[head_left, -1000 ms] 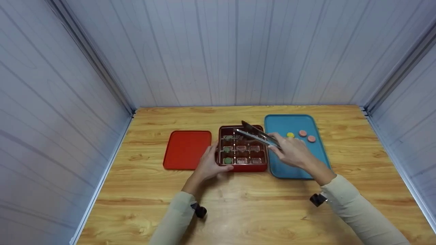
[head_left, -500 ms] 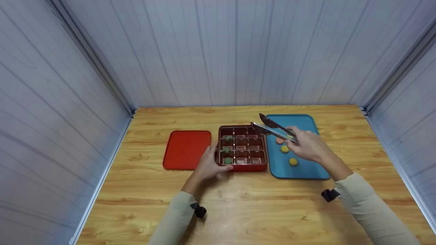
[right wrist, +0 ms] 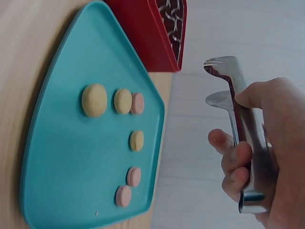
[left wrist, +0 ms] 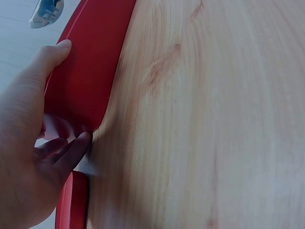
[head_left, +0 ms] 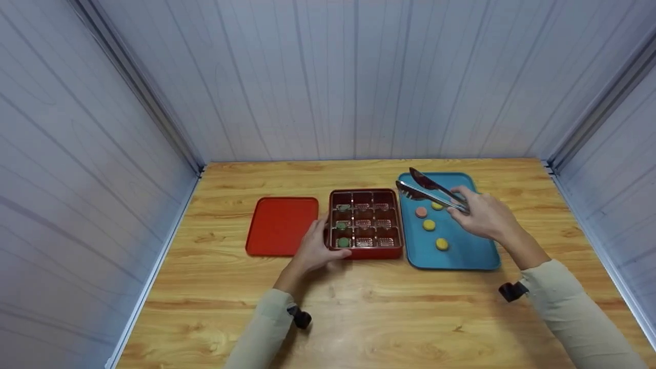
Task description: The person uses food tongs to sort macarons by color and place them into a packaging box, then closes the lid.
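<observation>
My right hand (head_left: 486, 215) holds metal serving tongs (head_left: 430, 190) over the blue tray (head_left: 464, 251). The arms of the tongs are spread, with nothing between their tips. Yellow macarons (head_left: 442, 244) and pink macarons (right wrist: 123, 196) lie on the tray, all visible in the right wrist view. My left hand (head_left: 313, 247) grips the front left corner of a red box (head_left: 376, 253), thumb on its front wall and fingers along its left side. Inside the box is a clear divided insert. Its left column holds three green macarons (head_left: 343, 241); the other compartments show none.
A flat red lid-like square (head_left: 282, 225) lies left of the box, close to my left hand. The blue tray stands right against the box's right side. Pale panelled walls (head_left: 328, 77) enclose the wooden table (head_left: 369, 318) at the back and sides.
My right hand has moved right with the tongs, from above the box to above the tray. Macarons earlier hidden under it now show. My left hand has stayed on the box.
</observation>
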Demonstrator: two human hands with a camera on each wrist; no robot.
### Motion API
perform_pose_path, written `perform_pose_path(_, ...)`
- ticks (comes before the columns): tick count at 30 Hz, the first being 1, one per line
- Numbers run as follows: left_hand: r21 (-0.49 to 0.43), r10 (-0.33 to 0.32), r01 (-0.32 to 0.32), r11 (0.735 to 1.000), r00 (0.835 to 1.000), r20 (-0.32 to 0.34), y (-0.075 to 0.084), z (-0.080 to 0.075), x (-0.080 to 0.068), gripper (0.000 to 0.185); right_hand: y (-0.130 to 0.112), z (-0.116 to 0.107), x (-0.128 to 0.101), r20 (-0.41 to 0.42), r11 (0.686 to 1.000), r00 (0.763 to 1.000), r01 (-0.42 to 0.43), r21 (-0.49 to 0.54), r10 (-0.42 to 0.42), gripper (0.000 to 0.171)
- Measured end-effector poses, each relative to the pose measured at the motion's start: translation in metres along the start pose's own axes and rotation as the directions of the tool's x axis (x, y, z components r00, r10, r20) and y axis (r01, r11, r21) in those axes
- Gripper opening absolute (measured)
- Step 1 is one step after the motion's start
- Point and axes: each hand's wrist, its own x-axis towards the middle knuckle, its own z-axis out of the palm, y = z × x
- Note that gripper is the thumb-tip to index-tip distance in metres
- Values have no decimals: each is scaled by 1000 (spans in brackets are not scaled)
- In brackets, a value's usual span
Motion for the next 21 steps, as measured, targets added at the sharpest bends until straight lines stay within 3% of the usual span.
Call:
perform_pose_path(10, -17, 2, -3, 1000, 1000, -7, -1, 0, 0, 128, 21, -3, -3, 5, 999, 1000, -19, -26, 19, 53)
perform_pose_path(15, -1, 52, -52, 999, 998, -37, -16, 6, 6, 131, 27, 4, -3, 18, 999, 1000, -25, -28, 25, 51)
perform_pose_path(18, 58, 83, -80, 995, 995, -62, -29, 12, 11, 133, 31, 9, -3, 18, 999, 999, -32, -25, 32, 50)
perform_pose_path(21, 41, 79, -77, 996, 996, -51, -23, 9, 8, 133, 35, 15, -3, 23, 999, 999, -38, -26, 39, 52)
